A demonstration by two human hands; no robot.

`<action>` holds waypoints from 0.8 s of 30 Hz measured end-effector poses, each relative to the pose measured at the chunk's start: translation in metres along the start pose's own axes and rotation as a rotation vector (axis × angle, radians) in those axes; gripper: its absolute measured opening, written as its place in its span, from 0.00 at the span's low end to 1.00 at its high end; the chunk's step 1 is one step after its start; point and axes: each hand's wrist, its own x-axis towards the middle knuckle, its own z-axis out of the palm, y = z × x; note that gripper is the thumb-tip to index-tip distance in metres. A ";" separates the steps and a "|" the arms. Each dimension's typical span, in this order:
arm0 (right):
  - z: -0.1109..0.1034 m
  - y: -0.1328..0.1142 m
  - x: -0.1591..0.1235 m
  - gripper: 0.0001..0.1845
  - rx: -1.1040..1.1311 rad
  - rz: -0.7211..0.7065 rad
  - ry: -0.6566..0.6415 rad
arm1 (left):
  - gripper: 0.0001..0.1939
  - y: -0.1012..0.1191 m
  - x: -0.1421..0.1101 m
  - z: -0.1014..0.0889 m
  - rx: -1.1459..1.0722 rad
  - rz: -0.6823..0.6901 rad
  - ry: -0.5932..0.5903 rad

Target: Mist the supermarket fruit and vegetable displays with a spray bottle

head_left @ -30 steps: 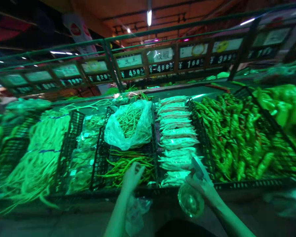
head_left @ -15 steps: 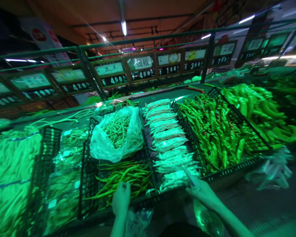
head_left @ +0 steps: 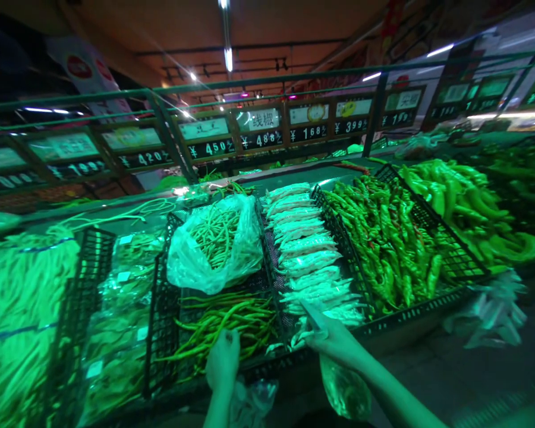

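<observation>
My left hand (head_left: 223, 359) is at the front of a black crate, fingers curled over the near ends of loose long green beans (head_left: 236, 324). Whether a bean is between its fingertips I cannot make out. My right hand (head_left: 334, 345) is closed on a clear plastic bag (head_left: 345, 389) that hangs below it. A pale, flat pointed piece sticks up from that grip; it may be the bag's top. This hand is in front of the row of pale wrapped bundles (head_left: 310, 244). Behind the loose beans, an opened plastic bag (head_left: 189, 264) holds more long beans (head_left: 214, 232).
Right of the bundles is a crate of thin green peppers (head_left: 383, 238), then larger peppers (head_left: 455, 202). Packed greens (head_left: 120, 321) and bundled long vegetables (head_left: 27, 297) are at left. Plastic bags (head_left: 490, 309) hang at the front right. Price signs (head_left: 263, 139) line the back rail.
My right hand has moved left with the hanging plastic bag, closer to my left hand. My left hand stays by the loose beans, and the view has shifted slightly.
</observation>
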 end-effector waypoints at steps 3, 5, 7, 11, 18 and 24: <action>0.011 -0.012 0.008 0.34 -0.014 -0.028 -0.065 | 0.19 -0.001 -0.002 0.000 -0.002 0.008 0.013; 0.002 -0.005 0.010 0.24 -0.050 0.007 -0.016 | 0.19 -0.001 -0.004 0.000 -0.005 0.010 0.025; -0.018 0.008 0.010 0.17 -0.103 0.085 0.083 | 0.18 -0.001 -0.005 0.001 -0.006 0.011 0.033; -0.068 0.034 0.008 0.22 -0.123 0.202 0.294 | 0.18 -0.001 -0.003 0.004 -0.003 0.012 0.027; -0.084 0.040 0.028 0.28 -0.113 0.214 0.315 | 0.17 -0.001 0.001 0.005 0.003 0.010 0.018; -0.032 -0.013 0.064 0.21 -0.126 0.017 0.114 | 0.17 -0.002 0.002 0.004 0.009 0.005 0.035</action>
